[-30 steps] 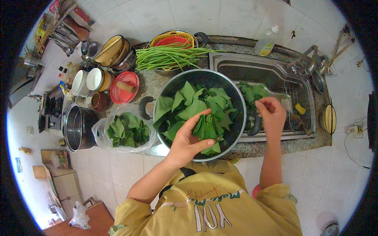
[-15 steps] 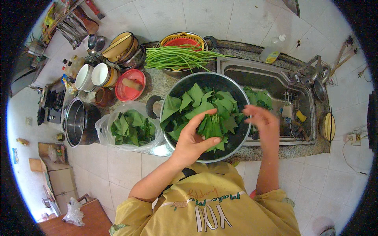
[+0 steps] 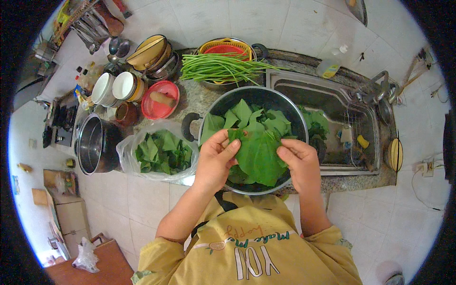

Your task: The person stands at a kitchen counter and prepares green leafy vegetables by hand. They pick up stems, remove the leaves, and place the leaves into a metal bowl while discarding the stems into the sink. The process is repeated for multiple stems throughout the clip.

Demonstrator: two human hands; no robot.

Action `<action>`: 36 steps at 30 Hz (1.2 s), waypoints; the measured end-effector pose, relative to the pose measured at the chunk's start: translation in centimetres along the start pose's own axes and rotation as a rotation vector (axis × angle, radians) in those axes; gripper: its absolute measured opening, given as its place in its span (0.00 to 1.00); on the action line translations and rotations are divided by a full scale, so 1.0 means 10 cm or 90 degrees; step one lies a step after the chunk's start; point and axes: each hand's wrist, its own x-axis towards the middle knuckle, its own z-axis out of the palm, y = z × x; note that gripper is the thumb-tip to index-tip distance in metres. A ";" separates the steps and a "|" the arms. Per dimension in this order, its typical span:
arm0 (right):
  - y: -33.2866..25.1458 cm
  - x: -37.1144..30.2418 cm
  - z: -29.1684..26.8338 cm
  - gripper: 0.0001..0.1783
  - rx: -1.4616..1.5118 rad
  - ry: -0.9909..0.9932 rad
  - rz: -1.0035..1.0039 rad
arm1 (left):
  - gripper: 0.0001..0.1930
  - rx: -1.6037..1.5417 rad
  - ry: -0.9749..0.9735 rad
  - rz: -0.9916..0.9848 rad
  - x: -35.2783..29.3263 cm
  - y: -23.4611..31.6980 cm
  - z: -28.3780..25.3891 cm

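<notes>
A broad green leaf (image 3: 259,154) is spread between my two hands over a large dark pot (image 3: 300,124). My left hand (image 3: 216,159) pinches its left edge between thumb and fingers. At the opposite edge, my right hand (image 3: 301,164) is closed on the leaf with thumb and fingertips. Loose leaves (image 3: 242,113) lie heaped in the pot below, partly hidden by the held leaf and my hands. Left of the pot, a clear plastic bag (image 3: 127,151) stands open with more green leaves (image 3: 164,151) inside.
Behind the pot, long green stalks (image 3: 216,66) lie across a yellow basket (image 3: 223,43). The steel sink (image 3: 327,95) at right holds more leaves (image 3: 316,123). A red plastic basket (image 3: 168,88), stacked white bowls (image 3: 124,85) and a black pot (image 3: 97,145) stand left.
My right hand has come left from the sink side and taken hold of a leaf's edge. The leaf is now stretched out between both hands.
</notes>
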 end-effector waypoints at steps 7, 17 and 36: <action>-0.04 0.00 0.03 0.11 0.147 0.013 0.035 | 0.09 -0.017 -0.002 0.055 0.02 0.09 -0.09; -0.08 0.01 0.09 0.12 0.185 0.001 0.053 | 0.10 -0.040 -0.018 0.003 0.01 0.15 -0.10; 0.02 -0.06 0.25 0.19 0.009 -0.115 -0.003 | 0.15 0.480 0.075 0.281 -0.05 0.22 0.12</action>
